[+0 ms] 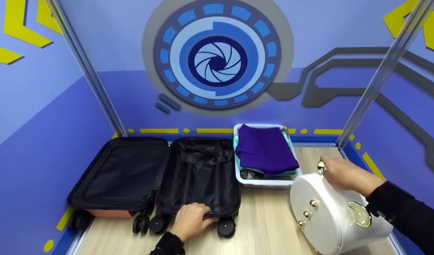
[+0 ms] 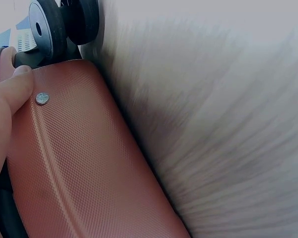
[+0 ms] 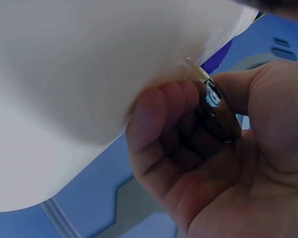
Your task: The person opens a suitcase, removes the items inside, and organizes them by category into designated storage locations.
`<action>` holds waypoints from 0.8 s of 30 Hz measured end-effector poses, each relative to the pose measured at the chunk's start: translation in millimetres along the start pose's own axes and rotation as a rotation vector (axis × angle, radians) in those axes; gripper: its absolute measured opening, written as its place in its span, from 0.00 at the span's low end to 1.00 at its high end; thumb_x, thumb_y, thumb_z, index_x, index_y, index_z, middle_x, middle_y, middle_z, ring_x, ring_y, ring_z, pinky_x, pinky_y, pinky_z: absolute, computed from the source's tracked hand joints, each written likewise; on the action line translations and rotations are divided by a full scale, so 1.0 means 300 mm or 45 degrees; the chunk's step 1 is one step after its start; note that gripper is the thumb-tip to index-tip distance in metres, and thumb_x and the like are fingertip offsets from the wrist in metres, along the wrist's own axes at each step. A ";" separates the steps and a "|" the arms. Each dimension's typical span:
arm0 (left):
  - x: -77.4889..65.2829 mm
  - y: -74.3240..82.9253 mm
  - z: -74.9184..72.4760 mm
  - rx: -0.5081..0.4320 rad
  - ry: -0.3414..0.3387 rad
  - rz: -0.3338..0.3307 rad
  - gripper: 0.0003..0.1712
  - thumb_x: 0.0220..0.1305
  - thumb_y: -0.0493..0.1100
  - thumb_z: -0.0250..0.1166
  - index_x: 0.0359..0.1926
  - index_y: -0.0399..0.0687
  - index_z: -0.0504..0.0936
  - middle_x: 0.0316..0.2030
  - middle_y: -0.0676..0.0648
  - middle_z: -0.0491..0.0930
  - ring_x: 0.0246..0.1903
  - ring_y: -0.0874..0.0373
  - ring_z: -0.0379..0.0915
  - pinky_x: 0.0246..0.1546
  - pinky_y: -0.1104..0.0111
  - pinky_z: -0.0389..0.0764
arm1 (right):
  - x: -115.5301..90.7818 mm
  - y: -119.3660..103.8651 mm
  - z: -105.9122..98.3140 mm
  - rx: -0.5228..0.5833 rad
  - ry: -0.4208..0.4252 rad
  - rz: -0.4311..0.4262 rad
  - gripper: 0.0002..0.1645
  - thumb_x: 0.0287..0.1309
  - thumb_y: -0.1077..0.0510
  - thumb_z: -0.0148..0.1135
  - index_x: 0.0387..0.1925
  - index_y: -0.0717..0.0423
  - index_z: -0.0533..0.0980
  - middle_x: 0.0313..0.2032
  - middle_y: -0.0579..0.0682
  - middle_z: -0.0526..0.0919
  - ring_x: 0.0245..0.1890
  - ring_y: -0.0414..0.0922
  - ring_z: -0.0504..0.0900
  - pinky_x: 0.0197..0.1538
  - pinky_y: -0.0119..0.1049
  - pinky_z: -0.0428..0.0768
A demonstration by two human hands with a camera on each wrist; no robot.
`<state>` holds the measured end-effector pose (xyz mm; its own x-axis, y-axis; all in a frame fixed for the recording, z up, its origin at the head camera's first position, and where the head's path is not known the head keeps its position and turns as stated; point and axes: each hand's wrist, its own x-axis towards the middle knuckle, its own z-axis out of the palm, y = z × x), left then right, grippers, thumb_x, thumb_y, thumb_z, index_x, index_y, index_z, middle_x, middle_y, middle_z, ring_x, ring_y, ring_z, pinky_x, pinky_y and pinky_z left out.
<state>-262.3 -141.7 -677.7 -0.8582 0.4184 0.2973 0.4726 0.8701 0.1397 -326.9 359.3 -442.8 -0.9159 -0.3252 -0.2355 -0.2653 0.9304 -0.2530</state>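
A suitcase with black lining (image 1: pixel 126 173) lies spread open on the wooden surface, and its pinkish shell (image 2: pixel 104 163) shows in the left wrist view. My left hand (image 1: pixel 191 220) grips the near rim of its right half, fingers over the edge and thumb on the outside. On the right, my right hand (image 1: pixel 344 175) holds a white vanity case (image 1: pixel 317 221) by its shiny metal handle (image 3: pixel 216 101). The case is tilted, with several round gold studs (image 1: pixel 306 214) on the side facing me. Curled fingers hide part of the handle.
A white bin (image 1: pixel 264 182) holding a folded purple cloth (image 1: pixel 266 148) and greenish cloth stands at the back, right of the suitcase. Black wheels (image 1: pixel 226 227) stick out at the suitcase's near edge. Blue walls (image 1: pixel 124 102) enclose the back and sides, with metal posts in the corners.
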 end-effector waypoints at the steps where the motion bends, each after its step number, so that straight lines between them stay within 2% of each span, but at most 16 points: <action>1: 0.000 0.000 0.001 -0.003 0.002 -0.001 0.23 0.68 0.73 0.71 0.35 0.61 0.91 0.28 0.58 0.87 0.31 0.53 0.87 0.31 0.56 0.84 | 0.002 0.002 -0.002 -0.001 -0.003 -0.002 0.25 0.72 0.63 0.54 0.63 0.77 0.70 0.49 0.75 0.86 0.51 0.69 0.87 0.49 0.61 0.87; 4: 0.001 0.000 0.002 -0.009 0.008 -0.003 0.23 0.68 0.72 0.72 0.35 0.62 0.91 0.28 0.58 0.87 0.31 0.53 0.87 0.31 0.56 0.84 | 0.008 0.010 -0.006 -0.013 -0.005 -0.010 0.24 0.73 0.62 0.54 0.63 0.75 0.70 0.48 0.74 0.86 0.50 0.67 0.88 0.49 0.60 0.87; 7: 0.003 -0.001 0.003 -0.011 0.010 -0.005 0.23 0.67 0.72 0.72 0.35 0.62 0.91 0.28 0.58 0.87 0.31 0.53 0.87 0.31 0.55 0.84 | 0.012 0.013 -0.011 -0.024 -0.010 -0.016 0.29 0.74 0.63 0.54 0.68 0.79 0.66 0.52 0.78 0.85 0.53 0.69 0.87 0.50 0.60 0.87; 10: 0.004 -0.002 0.003 -0.011 0.009 -0.007 0.23 0.67 0.72 0.72 0.35 0.62 0.91 0.28 0.58 0.87 0.31 0.53 0.87 0.31 0.55 0.84 | 0.016 0.017 -0.017 -0.034 -0.019 -0.021 0.33 0.73 0.62 0.54 0.72 0.80 0.64 0.53 0.80 0.84 0.51 0.67 0.87 0.49 0.58 0.87; 14: 0.002 -0.001 0.002 -0.005 0.018 -0.004 0.23 0.67 0.72 0.72 0.35 0.62 0.90 0.29 0.57 0.87 0.31 0.53 0.87 0.31 0.55 0.84 | 0.021 0.026 -0.020 -0.065 -0.021 -0.048 0.32 0.71 0.62 0.57 0.68 0.80 0.66 0.50 0.78 0.85 0.48 0.65 0.88 0.47 0.58 0.86; 16: 0.000 -0.001 0.001 -0.007 0.025 -0.001 0.23 0.67 0.72 0.72 0.35 0.62 0.91 0.29 0.57 0.88 0.31 0.53 0.87 0.31 0.55 0.85 | 0.021 0.029 -0.023 -0.086 -0.033 -0.052 0.33 0.71 0.62 0.57 0.68 0.81 0.65 0.51 0.80 0.85 0.50 0.68 0.88 0.49 0.60 0.87; 19: 0.000 -0.001 0.002 -0.017 0.027 0.001 0.23 0.67 0.72 0.72 0.34 0.62 0.90 0.29 0.57 0.88 0.32 0.53 0.87 0.31 0.54 0.85 | 0.022 0.028 -0.033 -0.123 -0.079 -0.047 0.41 0.72 0.61 0.57 0.72 0.89 0.59 0.59 0.87 0.78 0.55 0.73 0.86 0.57 0.64 0.85; 21: 0.001 -0.002 0.003 -0.024 0.019 -0.002 0.23 0.67 0.72 0.72 0.35 0.62 0.90 0.29 0.57 0.88 0.32 0.53 0.87 0.32 0.54 0.85 | 0.027 0.025 -0.042 -0.078 -0.142 -0.018 0.40 0.72 0.62 0.57 0.71 0.90 0.58 0.56 0.87 0.79 0.48 0.70 0.88 0.51 0.63 0.88; 24: 0.002 -0.003 0.006 -0.023 0.008 -0.009 0.23 0.67 0.73 0.72 0.35 0.62 0.90 0.29 0.57 0.87 0.32 0.53 0.87 0.32 0.54 0.85 | 0.038 0.016 -0.053 -0.001 -0.212 0.008 0.26 0.71 0.64 0.56 0.60 0.84 0.67 0.41 0.73 0.83 0.30 0.56 0.87 0.32 0.50 0.88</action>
<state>-263.5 -141.7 -679.3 -0.8604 0.4104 0.3021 0.4699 0.8684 0.1587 -343.4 362.7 -431.9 -0.8549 -0.3428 -0.3894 -0.2600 0.9326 -0.2503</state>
